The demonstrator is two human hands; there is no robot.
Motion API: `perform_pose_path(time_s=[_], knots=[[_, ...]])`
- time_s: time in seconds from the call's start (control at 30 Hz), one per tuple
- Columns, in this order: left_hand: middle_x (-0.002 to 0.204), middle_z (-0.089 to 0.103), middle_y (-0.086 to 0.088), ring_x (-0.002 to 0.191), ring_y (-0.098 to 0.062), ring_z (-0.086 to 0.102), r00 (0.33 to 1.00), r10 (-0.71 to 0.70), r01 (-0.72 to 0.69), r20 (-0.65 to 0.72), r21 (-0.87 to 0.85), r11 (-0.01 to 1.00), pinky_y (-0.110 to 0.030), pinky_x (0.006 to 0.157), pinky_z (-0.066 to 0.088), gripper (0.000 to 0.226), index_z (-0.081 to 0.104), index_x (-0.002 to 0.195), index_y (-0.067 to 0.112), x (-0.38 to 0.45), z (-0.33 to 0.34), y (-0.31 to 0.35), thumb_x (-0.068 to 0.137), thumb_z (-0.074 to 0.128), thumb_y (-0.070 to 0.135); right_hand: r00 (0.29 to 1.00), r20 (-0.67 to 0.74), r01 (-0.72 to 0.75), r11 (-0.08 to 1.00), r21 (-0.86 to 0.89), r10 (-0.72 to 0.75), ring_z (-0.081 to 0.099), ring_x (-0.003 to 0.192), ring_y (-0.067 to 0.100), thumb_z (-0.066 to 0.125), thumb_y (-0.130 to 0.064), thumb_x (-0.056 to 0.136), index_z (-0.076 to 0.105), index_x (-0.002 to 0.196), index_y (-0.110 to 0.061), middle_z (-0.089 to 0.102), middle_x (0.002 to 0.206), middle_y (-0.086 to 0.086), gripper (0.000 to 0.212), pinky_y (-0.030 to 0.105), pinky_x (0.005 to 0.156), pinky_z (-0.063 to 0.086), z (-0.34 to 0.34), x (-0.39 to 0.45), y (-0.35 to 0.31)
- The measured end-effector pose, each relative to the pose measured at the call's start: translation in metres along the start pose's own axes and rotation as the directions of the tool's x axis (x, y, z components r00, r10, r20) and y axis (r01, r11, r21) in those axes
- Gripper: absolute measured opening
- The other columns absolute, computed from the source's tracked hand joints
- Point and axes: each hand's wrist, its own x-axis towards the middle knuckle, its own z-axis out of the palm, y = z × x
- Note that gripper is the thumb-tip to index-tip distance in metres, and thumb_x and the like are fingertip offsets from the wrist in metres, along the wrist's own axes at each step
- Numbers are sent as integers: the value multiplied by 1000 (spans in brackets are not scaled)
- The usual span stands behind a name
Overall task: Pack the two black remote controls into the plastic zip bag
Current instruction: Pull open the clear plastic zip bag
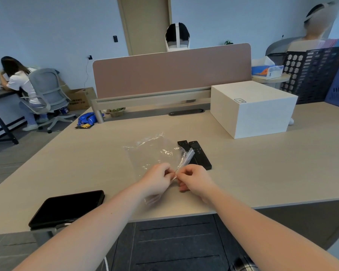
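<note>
A single wide-angle view, worn on the head, looks forward and down across the counter [86, 153] from its near edge. Both forearms reach in from the bottom, so the hands sit close, near the middle. The far partition [171, 71] and the room beyond curve with lens distortion.

Both hands meet at the near edge of the clear plastic zip bag [153, 153]: left hand [157, 179] and right hand [196, 179] each pinch its zip strip. Two black remote controls [198, 154] lie side by side on the desk [262, 163], just behind the bag's right corner.
</note>
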Motion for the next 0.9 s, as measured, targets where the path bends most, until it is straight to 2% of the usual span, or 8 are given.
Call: perform_pose_path(time_s=[0.17,0.27,0.4,0.5,0.6,0.67,0.77,0.9], knots=[[80,59,-10,78,-29,54,1000,-4,3,-23,-39,999,-38,74,45,21,48,70,20,-3,8,1,89,52,12,1000,-2,-16,999,32,16,63,58,17,65,-23,88,64,82,-2,62,70,8,22,32,62,61,0,1,-1],[73,56,-3,73,-24,50,999,11,-13,-33,-55,998,-32,66,39,25,46,66,20,-4,9,1,88,53,11,998,-25,-53,999,-1,53,65,55,19,68,-34,84,59,75,-6,62,68,8,31,37,65,62,0,4,-3],[66,53,-1,67,-19,45,999,-5,0,-47,-111,994,-29,59,36,19,53,71,16,-5,12,-3,89,56,14,1000,-23,-10,992,-130,7,63,54,13,58,-26,92,59,84,-3,59,76,7,25,32,62,61,1,3,1],[60,48,3,64,-18,44,997,-65,58,-35,-172,983,-31,65,38,28,47,64,20,-2,18,-4,90,54,15,999,-27,34,987,-158,-39,60,56,12,56,-23,93,59,84,-5,58,75,5,20,27,58,58,-1,1,5],[63,56,1,68,-23,53,975,-181,140,-129,-273,952,-40,74,47,29,47,64,23,3,11,-8,91,50,12,997,-64,42,986,-161,-53,58,49,10,55,-20,94,52,76,-8,54,68,4,22,25,52,55,-1,0,8],[72,63,-5,73,-28,58,955,-211,160,-211,-233,959,-40,74,48,24,48,68,21,7,0,-16,90,47,12,994,-101,28,985,-168,-45,56,43,9,53,-17,93,48,71,-11,52,66,5,23,23,46,52,0,1,9],[83,68,-9,75,-31,61,946,-191,158,-264,-138,978,-39,70,49,15,47,74,18,9,-17,-18,88,43,15,993,-112,4,984,-177,-24,55,42,11,49,-9,87,47,67,-11,57,67,10,19,25,45,52,3,2,9],[69,68,-8,63,-27,62,962,-131,83,-241,-202,976,-35,63,47,15,38,78,20,5,-22,-8,82,48,10,995,-99,-22,983,-183,4,56,49,15,49,-8,86,53,71,-9,63,72,13,15,25,46,52,3,3,7]])
